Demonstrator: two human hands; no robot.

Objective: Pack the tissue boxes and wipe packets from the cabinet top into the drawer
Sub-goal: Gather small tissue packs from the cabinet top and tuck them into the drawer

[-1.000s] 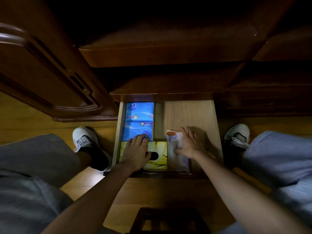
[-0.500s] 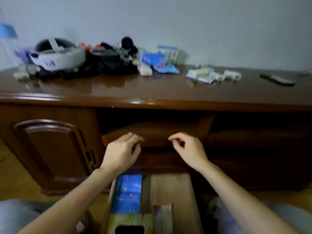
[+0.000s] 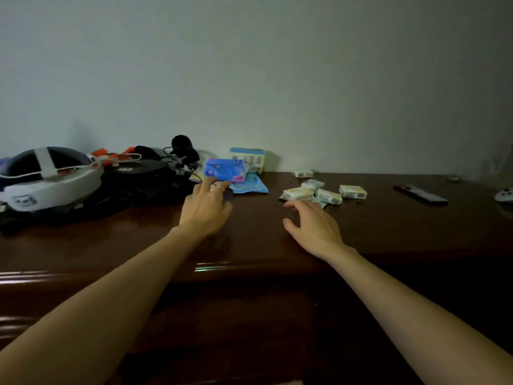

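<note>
Both arms are stretching out over the dark wooden cabinet top [image 3: 111,245]. The left hand [image 3: 206,208] is reaching with straight fingers, its fingertips [image 3: 208,181] touching the near edge of a blue tissue pack [image 3: 225,169] lying on a light blue wipe packet [image 3: 249,186] at the far middle. The right hand [image 3: 313,225] is hovering open, fingers spread, holding nothing, just near of a cluster of small pale packets [image 3: 323,192]. A headset [image 3: 47,179] is sitting far left, a phone [image 3: 420,194] far right.
</note>
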